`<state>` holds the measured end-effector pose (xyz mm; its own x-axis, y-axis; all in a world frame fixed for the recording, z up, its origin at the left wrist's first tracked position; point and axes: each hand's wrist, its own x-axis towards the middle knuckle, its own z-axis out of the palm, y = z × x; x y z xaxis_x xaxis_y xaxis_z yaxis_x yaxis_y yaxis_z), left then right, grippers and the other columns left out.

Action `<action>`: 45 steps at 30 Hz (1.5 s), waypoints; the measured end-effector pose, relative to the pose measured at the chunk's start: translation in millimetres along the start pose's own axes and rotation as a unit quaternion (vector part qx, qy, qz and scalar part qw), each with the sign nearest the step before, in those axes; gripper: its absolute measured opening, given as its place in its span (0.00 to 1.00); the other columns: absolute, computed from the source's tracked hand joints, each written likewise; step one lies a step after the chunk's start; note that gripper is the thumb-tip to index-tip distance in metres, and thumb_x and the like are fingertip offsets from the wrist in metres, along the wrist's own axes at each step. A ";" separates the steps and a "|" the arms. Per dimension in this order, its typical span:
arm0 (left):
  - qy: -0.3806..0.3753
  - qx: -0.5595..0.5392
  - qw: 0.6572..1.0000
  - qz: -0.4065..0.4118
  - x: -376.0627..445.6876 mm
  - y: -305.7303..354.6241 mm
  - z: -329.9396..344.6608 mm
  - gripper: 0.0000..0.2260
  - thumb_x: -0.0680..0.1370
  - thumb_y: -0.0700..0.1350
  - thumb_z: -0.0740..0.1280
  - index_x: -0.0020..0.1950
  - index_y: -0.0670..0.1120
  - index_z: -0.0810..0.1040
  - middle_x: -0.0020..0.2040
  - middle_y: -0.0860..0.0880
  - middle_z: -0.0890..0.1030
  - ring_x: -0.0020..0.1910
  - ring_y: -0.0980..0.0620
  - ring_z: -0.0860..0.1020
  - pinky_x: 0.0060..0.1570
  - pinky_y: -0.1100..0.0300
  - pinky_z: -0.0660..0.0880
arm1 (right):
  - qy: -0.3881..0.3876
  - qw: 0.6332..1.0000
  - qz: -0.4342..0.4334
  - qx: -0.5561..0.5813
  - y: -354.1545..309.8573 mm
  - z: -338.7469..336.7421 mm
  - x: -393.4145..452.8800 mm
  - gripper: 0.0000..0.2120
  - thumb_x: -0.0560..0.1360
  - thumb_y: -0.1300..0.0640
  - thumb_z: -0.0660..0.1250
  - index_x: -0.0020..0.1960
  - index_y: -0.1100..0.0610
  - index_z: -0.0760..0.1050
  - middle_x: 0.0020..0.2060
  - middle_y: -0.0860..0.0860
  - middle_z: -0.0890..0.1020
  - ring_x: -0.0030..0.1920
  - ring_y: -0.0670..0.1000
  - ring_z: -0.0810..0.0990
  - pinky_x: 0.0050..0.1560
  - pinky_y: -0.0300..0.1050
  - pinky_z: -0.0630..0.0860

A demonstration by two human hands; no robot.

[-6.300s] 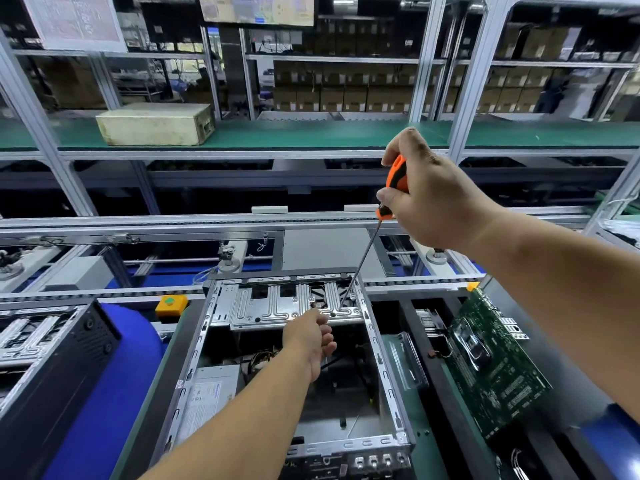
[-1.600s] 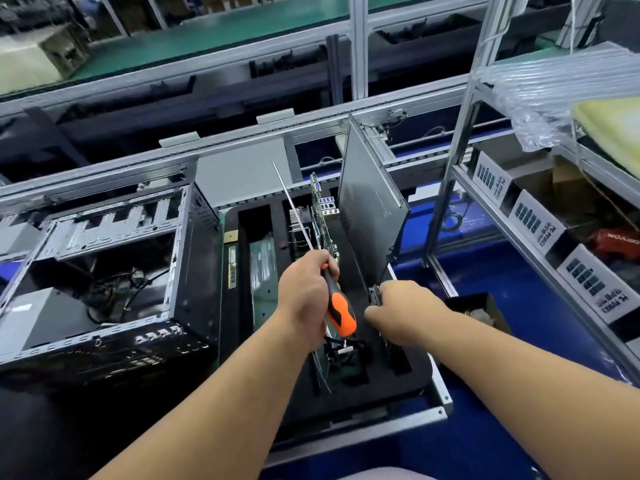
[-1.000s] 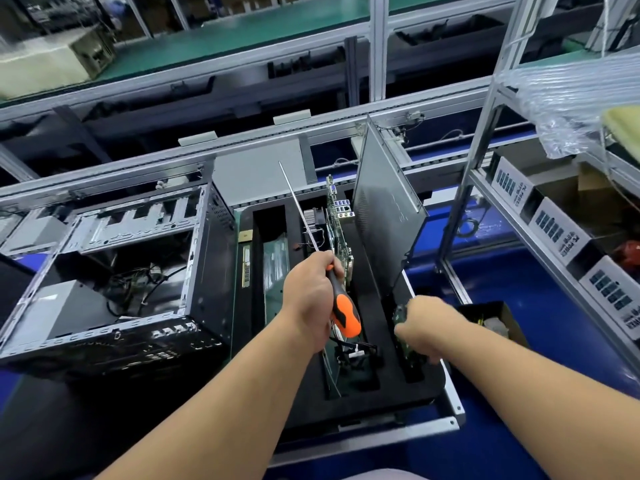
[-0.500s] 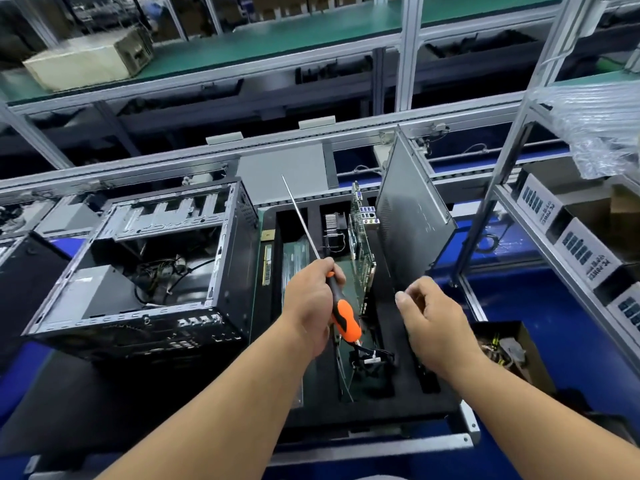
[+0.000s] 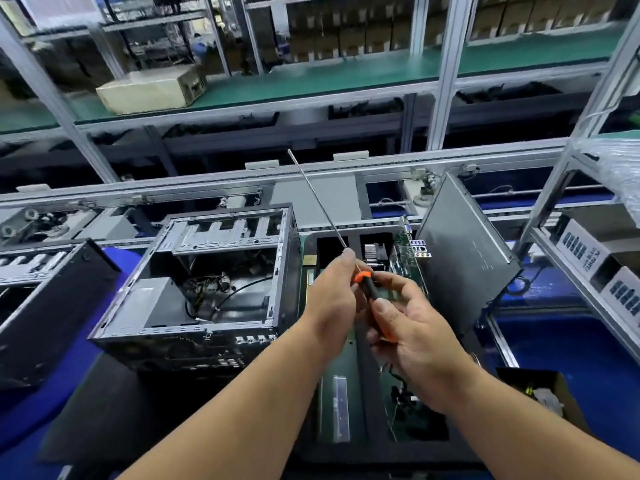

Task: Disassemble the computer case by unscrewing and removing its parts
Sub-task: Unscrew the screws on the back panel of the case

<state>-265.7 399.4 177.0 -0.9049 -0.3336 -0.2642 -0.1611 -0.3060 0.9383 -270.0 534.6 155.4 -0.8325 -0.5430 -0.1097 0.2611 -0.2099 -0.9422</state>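
The open computer case point(image 5: 221, 275) lies on its side at centre left, with loose cables and a power supply inside. A long screwdriver point(image 5: 322, 213) with an orange and black handle points up and away. My left hand point(image 5: 332, 299) grips it where the shaft meets the handle. My right hand point(image 5: 405, 320) holds the handle's lower part, fingers curled round it. Both hands are above the black foam tray point(image 5: 367, 393) to the right of the case. In the tray stand a green motherboard point(image 5: 407, 258) and a grey side panel point(image 5: 464, 258).
A second dark case point(image 5: 45, 306) lies at far left. A small cardboard box point(image 5: 543, 396) with parts sits at lower right. Shelf bins point(image 5: 595, 268) line the right side. A beige box point(image 5: 152, 88) rests on the upper green shelf.
My right hand has come off the tray's parts and closed on the screwdriver handle beside my left hand. The view has swung left and up.
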 end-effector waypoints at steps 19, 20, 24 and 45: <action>0.049 -0.358 0.910 -0.203 50.1 50.9 -198.8 0.21 0.87 0.53 0.57 0.35 0.48 0.71 0.30 0.52 0.66 0.24 0.55 0.63 0.18 0.63 0.57 | 0.273 0.903 0.207 -0.260 145.7 61.1 55.0 0.15 0.80 0.47 0.67 0.47 0.60 0.78 0.29 0.55 0.76 0.30 0.53 0.72 0.34 0.47 0.67; 0.039 -0.356 0.910 -0.211 51.2 50.3 -207.4 0.22 0.87 0.53 0.57 0.33 0.49 0.70 0.30 0.53 0.63 0.23 0.55 0.61 0.17 0.63 0.56 | 0.282 0.899 0.216 -0.256 154.4 62.9 56.0 0.15 0.80 0.47 0.67 0.47 0.60 0.78 0.29 0.56 0.77 0.32 0.54 0.73 0.36 0.48 0.69; 0.033 -0.356 0.908 -0.220 55.2 49.9 -235.6 0.23 0.85 0.52 0.57 0.30 0.49 0.68 0.30 0.53 0.59 0.24 0.55 0.56 0.20 0.64 0.52 | 0.291 0.883 0.228 -0.290 178.1 72.1 55.7 0.13 0.81 0.51 0.68 0.46 0.61 0.78 0.29 0.56 0.79 0.32 0.55 0.75 0.35 0.49 0.73; 0.136 -0.465 0.873 -0.050 57.3 70.3 -303.2 0.26 0.88 0.55 0.55 0.43 0.38 0.78 0.42 0.37 0.85 0.38 0.39 0.87 0.37 0.51 0.86 | 0.240 0.918 0.128 -0.289 134.6 92.0 101.6 0.12 0.80 0.43 0.66 0.46 0.49 0.81 0.37 0.54 0.83 0.39 0.58 0.81 0.42 0.59 0.80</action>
<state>-209.4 88.4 160.2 -0.7578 -0.4236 -0.4964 0.2690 -0.8958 0.3538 -274.5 376.3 46.5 -0.9357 -0.0655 -0.3467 0.2902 0.4160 -0.8618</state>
